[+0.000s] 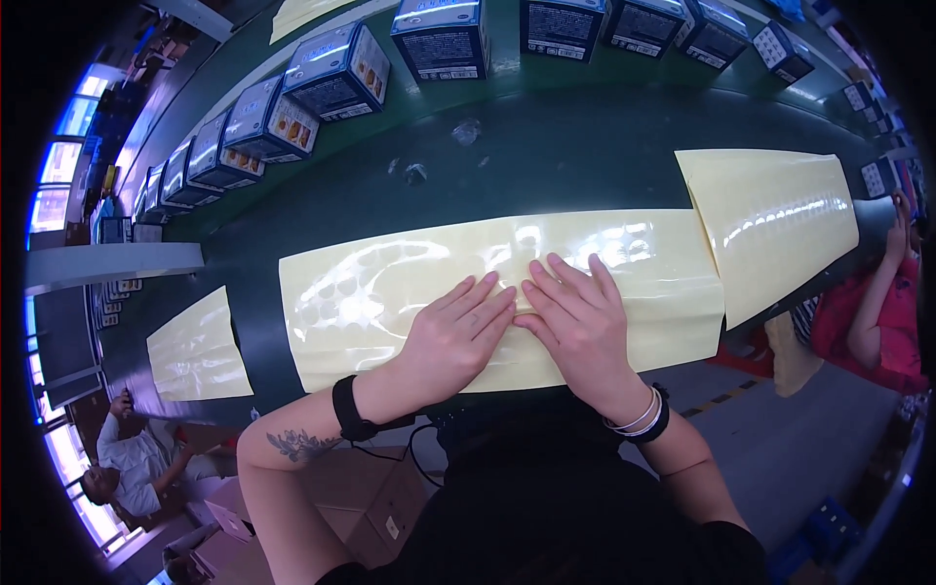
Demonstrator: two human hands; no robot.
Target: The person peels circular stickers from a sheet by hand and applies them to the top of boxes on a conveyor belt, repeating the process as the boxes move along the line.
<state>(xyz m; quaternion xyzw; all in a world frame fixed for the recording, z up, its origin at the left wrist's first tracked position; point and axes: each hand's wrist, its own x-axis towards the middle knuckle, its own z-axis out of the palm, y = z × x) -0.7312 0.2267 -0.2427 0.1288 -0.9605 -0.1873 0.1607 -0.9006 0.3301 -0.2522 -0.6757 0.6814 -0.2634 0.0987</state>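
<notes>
A long pale-yellow glossy sheet (356, 317) with rows of round outlines lies on the dark green table before me. My left hand (450, 336) rests on its middle, fingers stretched toward the upper right. Beside it, my right hand (582, 327) lies on the same sheet with its fingers spread, pointing up and left. The fingertips of the two hands come close together near the sheet's centre. Neither hand shows anything held; whatever lies beneath the palms is hidden.
Another yellow sheet (780, 229) adjoins at the right, and a smaller one (200, 346) lies left. Dark blue boxes (336, 73) line the far side. Crumpled clear plastic bits (466, 131) lie mid-table. A person in red (868, 322) stands right; another person (146, 458) sits lower left.
</notes>
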